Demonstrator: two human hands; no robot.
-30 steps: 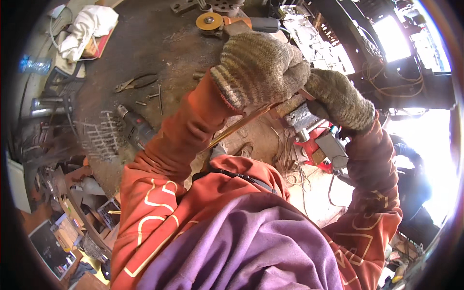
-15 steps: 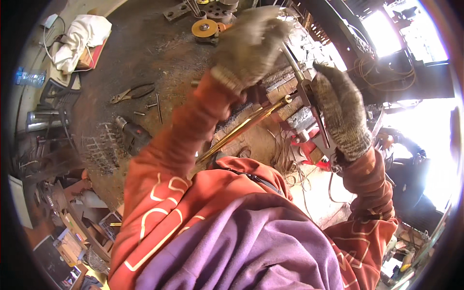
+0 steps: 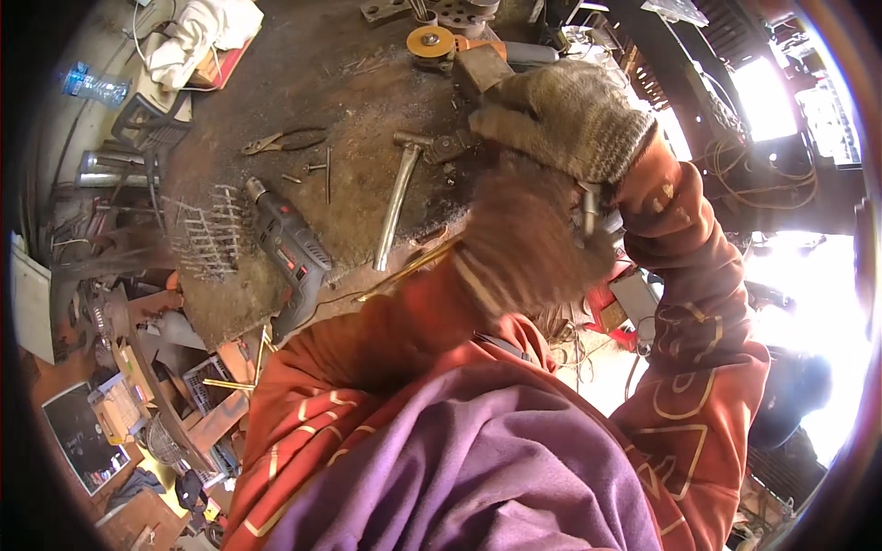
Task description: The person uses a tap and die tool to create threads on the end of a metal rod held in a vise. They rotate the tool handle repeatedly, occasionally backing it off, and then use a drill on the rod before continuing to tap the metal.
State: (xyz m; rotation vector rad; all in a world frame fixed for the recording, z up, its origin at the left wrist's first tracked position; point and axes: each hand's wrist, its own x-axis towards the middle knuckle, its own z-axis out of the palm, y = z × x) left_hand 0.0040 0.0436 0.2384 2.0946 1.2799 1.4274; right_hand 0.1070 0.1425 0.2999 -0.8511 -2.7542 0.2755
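Note:
My right hand [image 3: 574,119], in a grey-brown knitted glove, reaches leftward over the work spot with its fingers curled together. What they hold is hidden. Beyond its fingertips is a squared tan block [image 3: 482,69]; whether they touch cannot be told. Below, my left hand [image 3: 542,239] is smeared by motion, so its fingers do not show. A short metal cylinder [image 3: 589,209] peeks out between the hands. From under the left hand a thin brass-coloured rod [image 3: 418,264] runs down to the left. The handled bar tool seen earlier is hidden.
On the stained bench lie a hammer [image 3: 400,197], pliers [image 3: 287,140], a drill [image 3: 287,248] and several metal pins [image 3: 207,234]. An angle grinder [image 3: 432,41] with a yellow disc lies at the back. A plastic bottle [image 3: 95,84] is at far left.
My right hand has swung up and left over the work spot. My left hand has come down toward my body. The hammer shows now; the bar tool has gone from sight.

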